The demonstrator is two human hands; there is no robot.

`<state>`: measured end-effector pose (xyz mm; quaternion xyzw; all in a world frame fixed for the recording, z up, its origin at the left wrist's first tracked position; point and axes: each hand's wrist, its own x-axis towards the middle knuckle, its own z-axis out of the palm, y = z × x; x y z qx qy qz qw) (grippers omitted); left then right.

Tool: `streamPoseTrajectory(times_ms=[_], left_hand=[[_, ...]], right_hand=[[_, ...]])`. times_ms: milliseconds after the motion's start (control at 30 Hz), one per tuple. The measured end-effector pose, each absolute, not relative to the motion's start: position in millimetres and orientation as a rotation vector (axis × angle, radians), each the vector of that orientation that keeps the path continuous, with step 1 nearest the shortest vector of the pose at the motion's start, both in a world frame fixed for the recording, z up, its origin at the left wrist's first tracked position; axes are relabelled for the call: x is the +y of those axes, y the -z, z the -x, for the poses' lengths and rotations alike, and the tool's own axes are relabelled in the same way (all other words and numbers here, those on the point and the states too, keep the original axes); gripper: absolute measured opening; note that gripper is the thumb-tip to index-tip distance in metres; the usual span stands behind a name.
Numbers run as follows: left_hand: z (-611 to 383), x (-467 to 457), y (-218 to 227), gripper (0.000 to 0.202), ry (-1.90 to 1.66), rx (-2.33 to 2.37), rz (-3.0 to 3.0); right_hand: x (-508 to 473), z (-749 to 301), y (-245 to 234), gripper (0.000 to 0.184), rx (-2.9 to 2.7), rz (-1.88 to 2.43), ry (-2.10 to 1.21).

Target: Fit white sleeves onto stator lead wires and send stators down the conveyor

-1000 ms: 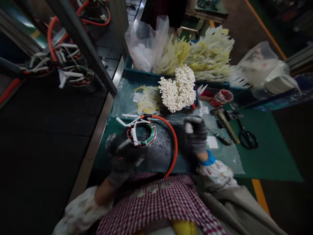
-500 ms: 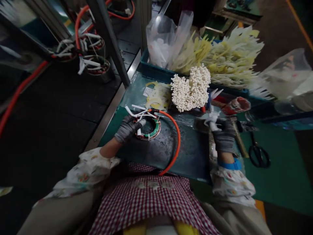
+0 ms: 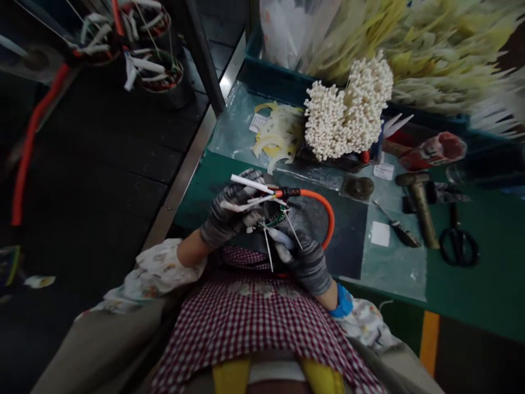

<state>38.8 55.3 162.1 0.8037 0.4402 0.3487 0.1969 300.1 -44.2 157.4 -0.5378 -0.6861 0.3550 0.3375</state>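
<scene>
Slanting inward, the left hand (image 3: 232,210) grasps the wired ring (image 3: 276,219) while the right hand (image 3: 307,261) curls close by, grip unclear.

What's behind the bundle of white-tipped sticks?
A teal bin holding pale yellow strips, visible above and beside the bundle. The part of the bin's front wall directly behind it is covered; can't tell if anything sits between.

Pretty dim in here tbh. Green desk (image 3: 455,293) around the hands (image 3: 232,210), metal strip (image 3: 182,180) and dark panelled surface (image 3: 102,180) left of them, dark post (image 3: 200,60) beyond, orange floor stripe (image 3: 429,339) lower right.
</scene>
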Motion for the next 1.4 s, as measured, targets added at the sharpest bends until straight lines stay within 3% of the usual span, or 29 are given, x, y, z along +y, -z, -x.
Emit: streamPoseTrajectory(times_ms=[233, 667, 900, 1400], left_hand=[[-40.7, 28.5, -172.3, 0.061, -1.094, 1.077, -2.388], [-39.3, 31.9, -172.9, 0.063, -1.121, 1.120, -2.434], [-53.6, 46.3, -193.9, 0.048, -0.857, 1.083, -2.603], [-117.5, 99.7, -240.9, 0.045, -0.383, 1.070, -2.749]], right_hand=[[-39.2, -299.7, -173.1, 0.031, -1.802, 1.384, -0.742], [-16.0, -300.5, -202.5, 0.014, -1.937, 1.318, -0.785], [-13.2, -314.5, -211.7, 0.020, -1.965, 1.383, -0.663], [-1.0, -338.5, -213.5, 0.014, -1.920, 1.486, -0.513]])
